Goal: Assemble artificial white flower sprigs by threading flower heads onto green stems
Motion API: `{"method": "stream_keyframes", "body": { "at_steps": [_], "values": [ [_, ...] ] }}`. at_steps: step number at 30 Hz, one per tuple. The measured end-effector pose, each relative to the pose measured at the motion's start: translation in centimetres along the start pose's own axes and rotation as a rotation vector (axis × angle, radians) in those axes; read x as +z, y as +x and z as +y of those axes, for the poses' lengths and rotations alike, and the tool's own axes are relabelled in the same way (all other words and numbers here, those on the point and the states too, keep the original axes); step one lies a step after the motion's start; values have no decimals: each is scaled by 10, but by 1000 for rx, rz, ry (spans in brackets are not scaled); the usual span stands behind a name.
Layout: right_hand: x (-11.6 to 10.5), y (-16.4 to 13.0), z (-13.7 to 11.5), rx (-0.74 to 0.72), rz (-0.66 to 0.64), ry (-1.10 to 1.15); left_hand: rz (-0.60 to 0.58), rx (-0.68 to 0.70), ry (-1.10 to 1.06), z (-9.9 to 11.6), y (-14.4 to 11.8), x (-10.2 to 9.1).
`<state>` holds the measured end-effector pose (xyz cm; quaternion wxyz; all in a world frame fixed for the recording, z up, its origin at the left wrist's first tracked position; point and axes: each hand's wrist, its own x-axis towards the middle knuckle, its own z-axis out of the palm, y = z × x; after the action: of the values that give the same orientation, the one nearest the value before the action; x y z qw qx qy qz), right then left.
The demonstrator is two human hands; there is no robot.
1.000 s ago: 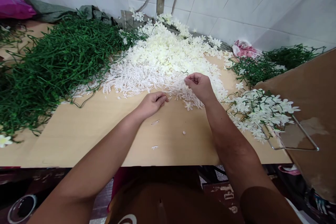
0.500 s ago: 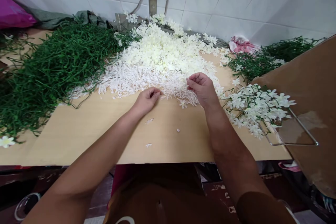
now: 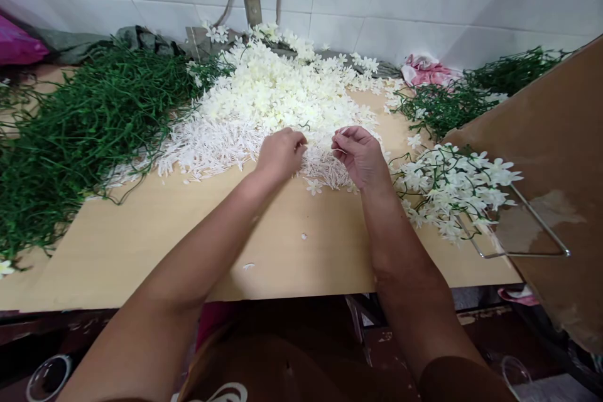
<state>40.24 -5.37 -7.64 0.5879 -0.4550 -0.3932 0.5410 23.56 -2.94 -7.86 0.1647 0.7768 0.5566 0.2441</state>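
Observation:
My right hand (image 3: 360,156) is held over the front of the white pile, its thumb and fingertips pinched together. A bit of white shows at the fingertips, too small to name. To its left, my left hand (image 3: 282,154) has its fingers curled together, pointing towards the right hand; what they hold, if anything, is hidden. Under and around both hands lie thin white stamen-like pieces (image 3: 211,144). Behind them rises a heap of cream-white artificial blossoms (image 3: 282,91). One loose white blossom (image 3: 314,186) lies just in front of the pile, between my forearms.
Green plastic stems (image 3: 94,119) are heaped on the left. On the right, white flowers on green stems (image 3: 452,188) rest on a metal wire frame (image 3: 527,255) beside a cardboard sheet (image 3: 556,169). A pink-and-white cloth (image 3: 428,70) lies by the tiled wall. White scraps (image 3: 249,266) dot the board.
My left hand has moved forward and right, from the pile's front edge to closer to my right hand. The right hand stays pinched over the pile. The view has shifted slightly.

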Motion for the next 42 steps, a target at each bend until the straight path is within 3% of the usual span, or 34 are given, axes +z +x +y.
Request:
{"method": "stream_keyframes", "body": {
  "at_steps": [5,9,14,21,31,38,42],
  "values": [
    [9,-4,3,-52,-96,-42,124,-302,-696,-7,0,-23],
    [22,-9,11,-118,-162,-52,-2,-515,-1175,-6,-25,-31],
    [37,-18,23,-217,-289,-222,-105,-622,-1446,-14,-53,-23],
    [41,-22,37,-433,-231,-508,-120,-687,-1504,-24,-55,-16],
    [44,-28,43,-510,-205,-619,-118,-693,-1428,-23,-55,-15],
    [46,-31,42,-649,-164,-783,-121,-566,-1331,-21,-57,-11],
    [44,-29,43,-580,-219,-762,-127,-464,-1186,-25,-57,-8]
  ]
}}
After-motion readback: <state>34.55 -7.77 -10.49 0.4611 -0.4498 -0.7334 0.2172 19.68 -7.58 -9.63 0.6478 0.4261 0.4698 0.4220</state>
